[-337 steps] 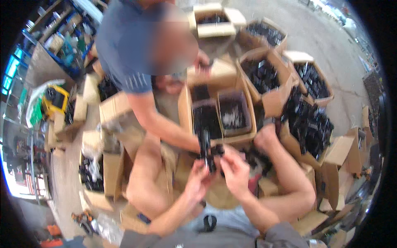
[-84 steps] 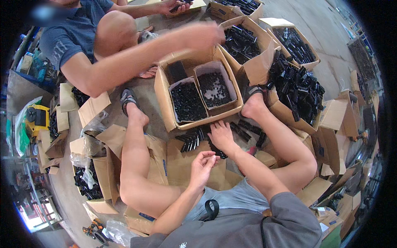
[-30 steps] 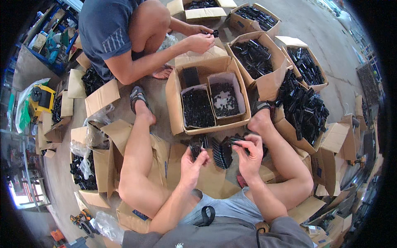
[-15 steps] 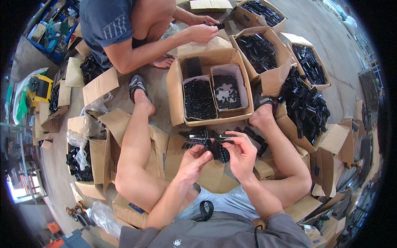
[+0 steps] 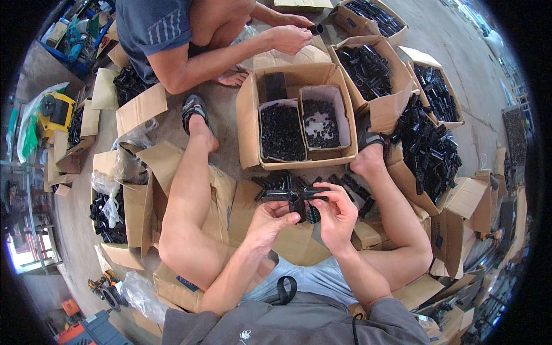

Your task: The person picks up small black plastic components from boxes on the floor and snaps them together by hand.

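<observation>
Both hands are busy on one set of black parts. Left hand [image 5: 271, 221]: grip closed on a black tubular part [image 5: 277, 195], thumb pressed along its near side. Right hand [image 5: 335, 217]: fingertip grip on a slim black piece [image 5: 317, 193], up against the left-hand part. Can't tell if the two are joined or just touching, so can't call this one done.

Progress otherwise: a row of black parts [image 5: 265, 180] lies just beyond the left grip, more loose black parts [image 5: 357, 191] just beyond and right of the right grip. Whether those are finished isn't readable. Plenty of stock around: open carton [image 5: 249, 135] straight beyond both grips with two bins of small black bits, the right bin [image 5: 345, 123] showing bare bottom; heaped carton [image 5: 402, 179] well right of the right grip.

Surface: flattened cardboard [image 5: 240, 221] under the grips, on concrete floor [image 5: 477, 80]. Room: cluttered workshop, co-worker [image 5: 167, 34] beyond and left of the grips holding a black part, yellow machine [image 5: 56, 114] far left.
</observation>
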The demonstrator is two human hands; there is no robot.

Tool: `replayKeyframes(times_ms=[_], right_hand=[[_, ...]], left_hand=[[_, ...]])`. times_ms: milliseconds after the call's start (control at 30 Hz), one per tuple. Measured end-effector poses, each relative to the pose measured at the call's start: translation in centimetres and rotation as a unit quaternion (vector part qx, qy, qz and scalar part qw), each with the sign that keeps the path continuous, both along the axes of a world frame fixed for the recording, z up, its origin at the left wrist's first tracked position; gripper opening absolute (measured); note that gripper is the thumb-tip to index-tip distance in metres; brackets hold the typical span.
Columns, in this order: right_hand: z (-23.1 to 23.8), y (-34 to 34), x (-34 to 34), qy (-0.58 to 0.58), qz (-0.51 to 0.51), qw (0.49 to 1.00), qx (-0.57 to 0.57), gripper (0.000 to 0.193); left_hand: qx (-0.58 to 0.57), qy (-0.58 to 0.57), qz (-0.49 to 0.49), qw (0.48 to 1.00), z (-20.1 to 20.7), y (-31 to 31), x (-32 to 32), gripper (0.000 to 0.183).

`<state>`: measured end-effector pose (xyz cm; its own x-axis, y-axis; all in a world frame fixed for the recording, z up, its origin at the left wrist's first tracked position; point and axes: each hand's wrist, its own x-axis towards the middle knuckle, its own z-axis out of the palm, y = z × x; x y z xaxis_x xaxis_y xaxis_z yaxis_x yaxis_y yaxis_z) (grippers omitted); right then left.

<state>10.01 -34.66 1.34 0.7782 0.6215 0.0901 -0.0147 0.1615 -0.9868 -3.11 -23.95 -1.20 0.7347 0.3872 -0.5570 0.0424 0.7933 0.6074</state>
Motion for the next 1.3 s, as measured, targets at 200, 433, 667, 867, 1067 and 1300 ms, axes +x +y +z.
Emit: replayKeyframes(times_ms=[200,433,667,867,1067,1300], right_hand=[[-0.1,0.2,0.1,0.006,0.0,1.0,-0.013,0.009],[-0.9,1.0,0.4,0.025,0.023,0.999,-0.025,0.007],[-0.7,4.6,2.9,0.12,0.031,0.992,0.027,0.02],[-9.2,13.5,8.4,-0.342,0.154,0.876,-0.301,0.017],[-12.0,16.8,8.0,-0.388,0.178,0.812,-0.399,0.012],[-8.5,14.5,6.3,-0.282,0.027,0.928,-0.244,0.006]], left_hand=[[0.006,0.0,0.008,1.0,-0.5,0.2,0.0,0.049],[0.026,0.019,0.003,0.999,0.2,0.7,-0.1,0.047],[0.034,-0.015,0.101,0.994,1.3,1.6,-0.1,0.035],[0.034,0.01,0.222,0.974,1.1,2.2,-0.3,0.03],[0.031,0.016,0.276,0.96,0.8,2.2,-0.1,0.029],[-0.021,-0.055,0.292,0.955,1.3,2.2,-0.4,0.028]])
